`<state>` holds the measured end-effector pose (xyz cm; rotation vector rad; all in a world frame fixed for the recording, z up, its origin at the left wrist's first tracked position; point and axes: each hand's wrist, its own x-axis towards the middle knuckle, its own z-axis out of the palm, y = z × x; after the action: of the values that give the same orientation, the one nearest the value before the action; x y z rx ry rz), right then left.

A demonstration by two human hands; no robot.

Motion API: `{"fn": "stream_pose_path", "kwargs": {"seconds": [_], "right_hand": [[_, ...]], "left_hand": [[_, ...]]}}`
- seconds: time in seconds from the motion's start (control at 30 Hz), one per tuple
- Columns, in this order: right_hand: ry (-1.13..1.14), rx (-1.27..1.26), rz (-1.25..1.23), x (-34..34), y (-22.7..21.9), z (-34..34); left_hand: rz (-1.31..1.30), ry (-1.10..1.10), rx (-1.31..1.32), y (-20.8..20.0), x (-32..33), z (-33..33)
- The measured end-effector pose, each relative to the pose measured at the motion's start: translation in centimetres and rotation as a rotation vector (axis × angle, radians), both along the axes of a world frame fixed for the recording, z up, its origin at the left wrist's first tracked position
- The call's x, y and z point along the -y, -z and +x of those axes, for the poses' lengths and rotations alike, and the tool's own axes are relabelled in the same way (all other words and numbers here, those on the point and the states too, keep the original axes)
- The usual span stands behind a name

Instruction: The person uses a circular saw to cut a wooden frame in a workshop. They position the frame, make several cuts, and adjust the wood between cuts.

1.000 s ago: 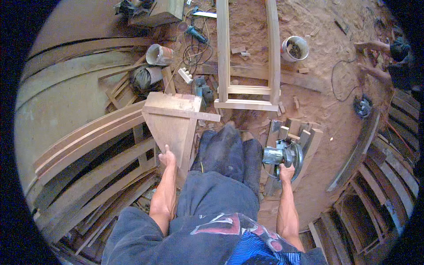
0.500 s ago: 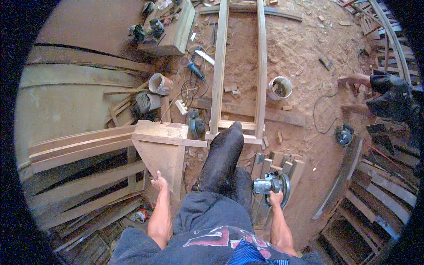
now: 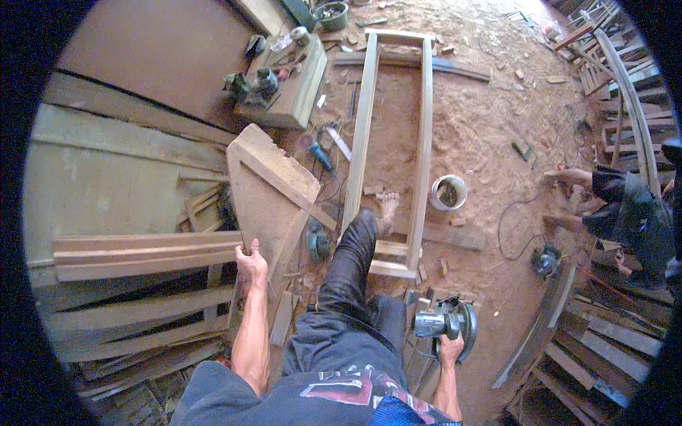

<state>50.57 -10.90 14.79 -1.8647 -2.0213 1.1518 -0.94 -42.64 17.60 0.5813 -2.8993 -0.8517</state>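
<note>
Sawdust-strewn floor (image 3: 497, 121) spreads under the panel (image 3: 266, 202), which is tilted near the floor's left edge, its near end gripped by the left hand (image 3: 252, 263), while the right hand (image 3: 451, 346) is wrapped around the saw (image 3: 432, 324). Ahead, a frame (image 3: 424, 149) lies along the floor's middle, with a grinder (image 3: 321, 155) left of it and a bucket (image 3: 462, 192) just right. Toward the floor's right edge is another person (image 3: 632, 220).
</note>
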Motion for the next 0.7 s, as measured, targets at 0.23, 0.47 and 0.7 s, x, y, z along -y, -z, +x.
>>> {"fn": "stream_pose_path", "kwargs": {"seconds": [0.23,0.47,0.7], "right_hand": [[-0.066,-0.008,0.095,-9.5,-7.1,-13.2],[-0.12,-0.117,0.084,-21.8,-7.9,-36.8],[-0.383,0.11,-0.08,-33.3,-7.0,-57.2]], "left_hand": [[0.093,0.086,-0.006,1.6,-14.7,-9.3],[0.13,0.088,-0.023,9.5,-29.9,-28.7],[-0.039,0.265,-0.028,12.7,-40.9,-51.8]]}}
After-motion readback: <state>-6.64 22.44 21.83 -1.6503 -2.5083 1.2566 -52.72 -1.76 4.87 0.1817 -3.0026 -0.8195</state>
